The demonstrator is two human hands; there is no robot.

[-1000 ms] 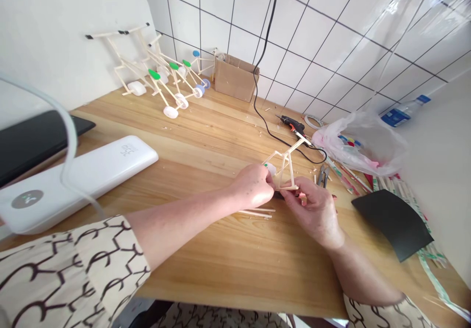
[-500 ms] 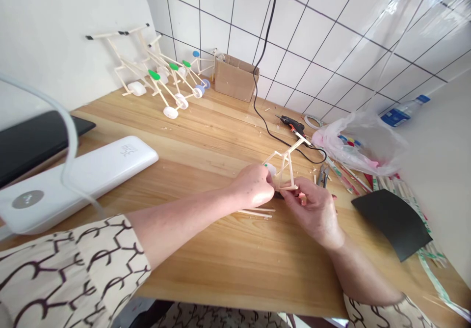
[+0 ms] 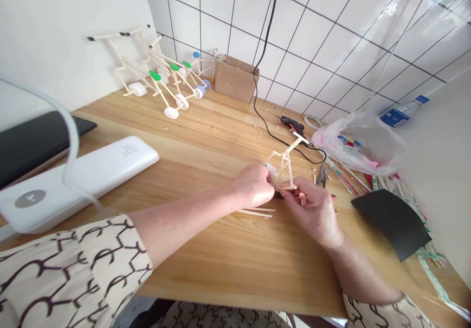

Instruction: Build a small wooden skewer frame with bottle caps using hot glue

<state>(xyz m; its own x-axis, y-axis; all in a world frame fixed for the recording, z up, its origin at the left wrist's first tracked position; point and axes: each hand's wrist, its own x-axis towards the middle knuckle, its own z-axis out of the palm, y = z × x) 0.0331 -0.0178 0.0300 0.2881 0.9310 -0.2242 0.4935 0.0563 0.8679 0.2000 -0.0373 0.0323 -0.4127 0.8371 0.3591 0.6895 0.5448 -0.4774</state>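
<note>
A small frame of pale wooden sticks [image 3: 286, 163] stands tilted between my hands, its crossbar pointing up and away. My left hand [image 3: 255, 185] is closed on the frame's left side, next to a white round piece with a bit of green. On the other side, my right hand [image 3: 311, 207] pinches the frame's lower end between thumb and fingers. Something dark and red, partly hidden, lies beneath the right fingers. Loose thin sticks [image 3: 257, 213] rest on the table just below my left hand.
Finished stick models [image 3: 155, 75] and a cardboard box [image 3: 235, 80] stand at the back. A glue gun [image 3: 293, 123], pliers [image 3: 323, 176], a plastic bag [image 3: 360, 139] and a black sheet [image 3: 392, 222] lie to the right. A white power bank [image 3: 81, 183] lies left.
The stick frame has tilted very slightly, its crossbar shifting a little to the left. Both hands keep their grip in nearly the same place.
</note>
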